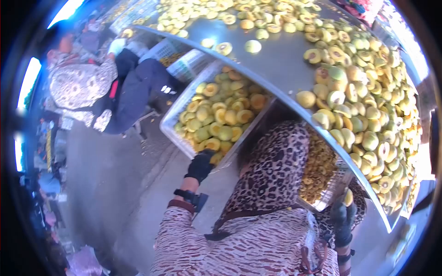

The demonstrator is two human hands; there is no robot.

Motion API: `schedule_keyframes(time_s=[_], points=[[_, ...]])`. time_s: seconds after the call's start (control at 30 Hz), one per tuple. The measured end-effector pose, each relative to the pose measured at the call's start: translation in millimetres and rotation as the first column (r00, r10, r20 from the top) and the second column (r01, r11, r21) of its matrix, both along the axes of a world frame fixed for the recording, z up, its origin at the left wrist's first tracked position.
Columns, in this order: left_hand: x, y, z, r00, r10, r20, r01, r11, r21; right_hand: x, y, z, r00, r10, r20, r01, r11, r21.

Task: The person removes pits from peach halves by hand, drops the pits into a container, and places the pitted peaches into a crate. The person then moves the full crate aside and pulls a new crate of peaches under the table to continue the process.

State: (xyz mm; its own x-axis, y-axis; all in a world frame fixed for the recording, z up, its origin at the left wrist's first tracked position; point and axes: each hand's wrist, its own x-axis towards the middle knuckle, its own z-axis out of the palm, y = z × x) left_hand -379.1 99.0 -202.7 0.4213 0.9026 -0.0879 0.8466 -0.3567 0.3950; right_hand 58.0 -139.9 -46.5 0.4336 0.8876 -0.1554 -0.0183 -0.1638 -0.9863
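Observation:
My left hand (200,166), in a black glove, is at the near corner of a white crate (168,126) full of halved yellow-green fruit (225,115). Its fingertips touch or nearly touch a fruit half, and whether they grip it is not clear. At the lower right my right hand (343,223), also gloved in black, holds a yellow fruit piece (348,198) at its fingertips. That hand is beside a lower crate (328,202) of small brownish-yellow pieces (317,170), below the metal table's edge.
A metal table (281,60) curves across the top and right, heaped with halved fruit (368,110). Another person (80,85) sits at the upper left near more crates (191,64). My legs in leopard print lie between the two crates. A plastic bag (85,262) is at the lower left.

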Motion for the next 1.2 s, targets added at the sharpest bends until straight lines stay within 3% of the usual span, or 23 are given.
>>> schedule_keyframes(time_s=[0.03, 0.07, 0.1, 0.17, 0.2, 0.23, 0.27, 0.3, 0.37, 0.5, 0.57, 0.63, 0.67, 0.7, 0.73, 0.77, 0.8, 0.83, 0.9, 0.97, 1.07, 1.13, 1.2], points=[[-3, 8, -6, 0.993, -0.033, -0.112, 0.041, 0.997, 0.066, -10, 1, 7, 0.992, -0.099, -0.084, 0.097, 0.995, -0.024], [-2, 19, -1, 0.954, -0.014, -0.299, -0.029, 0.990, -0.139, -1, 0, 14, 0.964, -0.072, -0.255, 0.032, 0.987, -0.159], [13, 29, 18, 0.903, -0.093, -0.419, -0.023, 0.964, -0.264, -1, -2, 15, 0.985, 0.022, -0.172, -0.048, 0.988, -0.147], [-21, 36, -35, 0.985, -0.132, -0.108, 0.126, 0.990, -0.058, -5, 1, 19, 0.991, 0.079, 0.104, -0.070, 0.993, -0.093], [-4, 34, -5, 0.999, -0.009, 0.042, 0.013, 0.995, -0.097, -1, 4, 22, 0.968, 0.133, 0.214, -0.116, 0.989, -0.091], [13, 32, 23, 0.994, 0.105, -0.028, -0.108, 0.969, -0.220, 2, 5, 25, 0.932, 0.191, 0.308, -0.167, 0.981, -0.104], [-4, 28, -6, 0.997, -0.037, 0.074, 0.037, 0.999, -0.003, 2, 6, 27, 0.936, 0.163, 0.312, -0.140, 0.986, -0.095], [-2, 22, -4, 0.996, -0.059, 0.071, 0.059, 0.998, 0.005, 0, 6, 28, 0.950, 0.123, 0.285, -0.107, 0.992, -0.074], [11, 11, 12, 0.956, -0.083, -0.280, 0.079, 0.997, -0.027, 3, 1, 25, 0.966, 0.069, 0.247, -0.063, 0.997, -0.034], [32, 14, 20, 0.810, 0.023, -0.586, 0.078, 0.986, 0.146, 7, -2, 7, 0.931, 0.042, 0.363, -0.075, 0.994, 0.076], [35, 43, 17, 0.752, -0.237, -0.615, 0.126, 0.967, -0.219, 8, -4, -2, 0.985, -0.011, 0.175, 0.018, 0.999, -0.040], [44, 103, 26, 0.660, -0.451, -0.600, 0.228, 0.882, -0.412, 15, -3, -18, 0.966, -0.033, 0.255, 0.043, 0.999, -0.033], [75, 116, 60, 0.793, -0.251, -0.555, 0.138, 0.962, -0.237, 21, 1, -22, 0.937, -0.041, 0.347, 0.060, 0.997, -0.046], [89, 141, 57, 0.885, -0.221, -0.409, 0.271, 0.960, 0.066, 22, 5, -11, 0.940, -0.051, 0.337, 0.065, 0.997, -0.031], [132, 137, 95, 0.978, -0.117, -0.174, 0.166, 0.938, 0.306, 17, 5, 7, 0.932, -0.158, 0.326, 0.135, 0.987, 0.091], [177, 125, 142, 0.982, -0.144, 0.119, 0.101, 0.946, 0.308, 14, 4, 17, 0.913, -0.265, 0.309, 0.205, 0.955, 0.215], [216, 114, 161, 0.794, -0.282, 0.538, 0.121, 0.941, 0.315, 12, 1, 13, 0.913, -0.291, 0.285, 0.220, 0.941, 0.256], [246, 107, 171, 0.741, -0.400, 0.539, 0.257, 0.911, 0.322, 14, -3, -7, 0.911, -0.302, 0.281, 0.229, 0.937, 0.264], [293, 86, 166, 0.683, -0.605, 0.408, 0.488, 0.795, 0.362, 21, -13, -51, 0.675, 0.063, 0.735, 0.033, 0.993, -0.115], [322, 79, 147, 0.741, -0.649, 0.171, 0.582, 0.748, 0.318, 15, -12, -32, 0.769, -0.010, 0.639, 0.057, 0.997, -0.054], [336, 93, 140, 0.724, -0.626, 0.290, 0.558, 0.778, 0.289, 12, -9, 13, 0.903, -0.266, 0.338, 0.222, 0.961, 0.163], [341, 97, 143, 0.528, -0.043, 0.848, 0.327, 0.932, -0.157, 7, -7, 21, 0.913, -0.310, 0.266, 0.243, 0.936, 0.255], [341, 70, 161, 0.464, -0.195, 0.864, 0.430, 0.902, -0.027, 3, -2, 17, 0.949, -0.234, 0.211, 0.167, 0.942, 0.293]])
